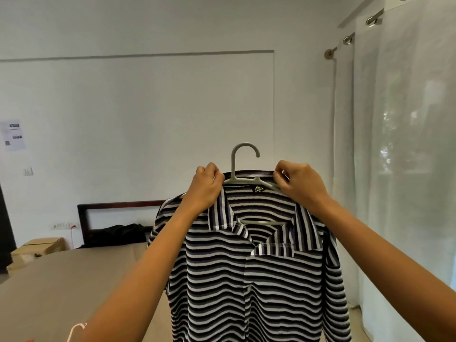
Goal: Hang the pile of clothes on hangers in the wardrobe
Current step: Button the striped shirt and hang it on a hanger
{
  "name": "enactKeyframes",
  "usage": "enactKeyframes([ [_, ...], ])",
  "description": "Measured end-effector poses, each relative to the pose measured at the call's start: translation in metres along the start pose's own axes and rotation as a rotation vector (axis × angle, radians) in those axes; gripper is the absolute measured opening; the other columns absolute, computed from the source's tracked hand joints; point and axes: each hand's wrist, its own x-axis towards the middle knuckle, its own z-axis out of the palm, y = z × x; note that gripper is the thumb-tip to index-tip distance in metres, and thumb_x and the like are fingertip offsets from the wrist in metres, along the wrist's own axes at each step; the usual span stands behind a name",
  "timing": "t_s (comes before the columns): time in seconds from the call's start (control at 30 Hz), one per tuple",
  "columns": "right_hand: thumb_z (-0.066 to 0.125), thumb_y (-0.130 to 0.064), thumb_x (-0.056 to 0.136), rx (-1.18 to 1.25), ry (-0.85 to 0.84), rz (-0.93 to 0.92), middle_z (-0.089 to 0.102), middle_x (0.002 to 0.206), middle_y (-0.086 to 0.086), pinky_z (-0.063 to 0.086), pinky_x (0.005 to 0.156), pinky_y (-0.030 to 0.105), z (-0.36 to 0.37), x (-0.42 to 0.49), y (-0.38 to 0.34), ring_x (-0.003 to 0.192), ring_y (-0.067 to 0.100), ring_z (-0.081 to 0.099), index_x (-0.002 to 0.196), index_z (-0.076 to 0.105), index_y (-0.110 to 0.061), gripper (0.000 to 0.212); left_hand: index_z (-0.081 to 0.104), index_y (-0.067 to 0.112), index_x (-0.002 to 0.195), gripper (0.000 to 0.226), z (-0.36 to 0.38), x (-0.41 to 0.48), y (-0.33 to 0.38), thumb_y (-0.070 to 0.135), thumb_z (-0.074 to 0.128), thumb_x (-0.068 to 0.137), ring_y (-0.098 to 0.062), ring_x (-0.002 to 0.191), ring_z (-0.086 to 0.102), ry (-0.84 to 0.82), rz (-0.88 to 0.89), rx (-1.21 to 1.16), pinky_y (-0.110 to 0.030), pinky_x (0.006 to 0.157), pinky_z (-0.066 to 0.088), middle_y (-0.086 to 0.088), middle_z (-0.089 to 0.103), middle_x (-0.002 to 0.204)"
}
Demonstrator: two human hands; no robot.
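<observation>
Head view. Item: striped shirt, collared, with black, white and grey-blue bands. It is held up in the air at centre frame, draped over a pale grey plastic hanger whose hook stands upright above the neckline.

Label: a small dark neck tag with yellow marking sits inside the shirt's collar. Its writing is too small to read.

Grip: the left hand pinches the shirt's collar edge at its left shoulder. The right hand pinches the collar at the right shoulder, fingers curled tight against the hanger's arm.

Surface: a bed with a tan sheet lies below and left of the shirt. A pink hanger shows in part at the frame's bottom edge, left of the shirt.

Room:
- A dark wooden headboard stands behind the shirt's left shoulder, with a black heap of fabric at its foot.
- A cardboard box sits far left of the shirt.
- The white wall behind the shirt carries printed sheets, far left, whose text is illegible.
- A switch is mounted beneath those sheets.
- White sheer curtains hang right of the shirt on a rod with metal eyelets.
</observation>
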Motion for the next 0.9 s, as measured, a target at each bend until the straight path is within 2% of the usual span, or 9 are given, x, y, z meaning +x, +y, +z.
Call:
enactKeyframes([
  [0.1,0.06,-0.022,0.087,-0.198,0.16,-0.053,0.059,0.057,-0.001,0.034,0.046,0.022,0.001,-0.004,-0.017,0.046,0.021,0.052,0.074,0.061,-0.014,0.016,0.048,0.015,0.107,0.027,-0.002,-0.003,0.006,0.039,0.039,0.098,-0.018,0.094,0.045,0.024,-0.099,-0.059,-0.024,0.077,0.033,-0.006,0.044,0.108],
  [0.2,0.064,-0.016,0.083,-0.284,0.205,-0.075,0.051,0.049,0.001,0.029,0.042,0.02,0.004,-0.003,-0.023,0.038,0.021,0.04,0.066,0.058,-0.01,0.019,0.05,0.019,0.105,0.032,-0.012,-0.003,0.007,0.046,0.034,0.097,-0.021,0.093,0.046,-0.173,-0.177,-0.2,-0.032,0.082,0.038,-0.007,0.048,0.115],
  [0.33,0.072,0.002,0.071,-0.357,0.184,-0.037,0.048,0.046,0.003,0.026,0.04,0.019,0.008,0.004,-0.023,0.038,0.017,0.031,0.06,0.056,-0.005,0.021,0.052,0.014,0.109,0.018,-0.015,-0.011,0.01,0.017,0.047,0.092,-0.027,0.102,0.053,-0.395,-0.168,-0.363,-0.046,0.1,0.044,-0.012,0.055,0.114],
  [0.47,0.064,0.007,0.076,-0.198,0.091,-0.018,0.058,0.055,0.012,0.041,0.041,0.026,0.007,0.018,-0.035,0.044,0.024,0.05,0.064,0.062,0.001,0.013,0.051,0.009,0.116,0.026,-0.01,-0.015,0.015,0.003,0.049,0.09,-0.026,0.108,0.056,-0.42,-0.137,-0.361,-0.04,0.097,0.048,-0.013,0.057,0.115],
  [0.53,0.054,-0.008,0.092,0.092,-0.081,0.113,0.065,0.072,0.01,0.053,0.058,0.032,-0.006,0.03,-0.03,0.062,0.025,0.061,0.082,0.067,-0.001,0.018,0.053,0.01,0.117,0.026,-0.011,-0.015,0.009,0.006,0.051,0.091,-0.026,0.108,0.057,-0.377,-0.115,-0.348,-0.043,0.099,0.047,-0.012,0.059,0.114],
  [0.6,0.046,-0.013,0.097,0.374,-0.196,0.272,0.066,0.086,0.006,0.056,0.071,0.027,-0.026,0.037,-0.012,0.077,0.021,0.065,0.099,0.066,-0.006,0.021,0.055,0.01,0.118,0.027,-0.014,-0.014,-0.001,0.007,0.053,0.091,-0.025,0.106,0.059,-0.305,-0.097,-0.346,-0.045,0.1,0.046,-0.01,0.06,0.112],
  [0.7,0.044,-0.005,0.096,0.257,-0.376,0.175,0.064,0.105,-0.001,0.042,0.085,0.015,-0.058,0.036,0.026,0.096,0.01,0.057,0.111,0.063,-0.013,0.025,0.056,0.008,0.119,0.027,-0.023,-0.011,-0.008,0.005,0.054,0.092,-0.027,0.106,0.06,-0.249,-0.057,-0.411,-0.046,0.099,0.047,-0.013,0.062,0.112],
  [0.77,0.048,-0.01,0.097,0.278,-0.533,0.116,0.067,0.103,-0.001,0.044,0.09,0.02,-0.071,0.024,0.04,0.095,0.007,0.058,0.107,0.065,-0.012,0.02,0.055,0.007,0.119,0.028,-0.029,-0.008,-0.007,0.003,0.054,0.092,-0.026,0.105,0.061,-0.225,-0.027,-0.445,-0.044,0.098,0.048,-0.013,0.062,0.113],
  [0.9,0.063,-0.013,0.088,0.388,-0.303,-0.019,0.069,0.079,-0.001,0.051,0.076,0.023,-0.062,0.013,0.045,0.074,0.006,0.061,0.097,0.068,-0.01,0.01,0.054,0.012,0.12,0.027,-0.035,-0.002,0.001,0.009,0.055,0.093,-0.018,0.101,0.062,-0.169,0.061,-0.395,-0.036,0.092,0.052,-0.004,0.062,0.112],
])
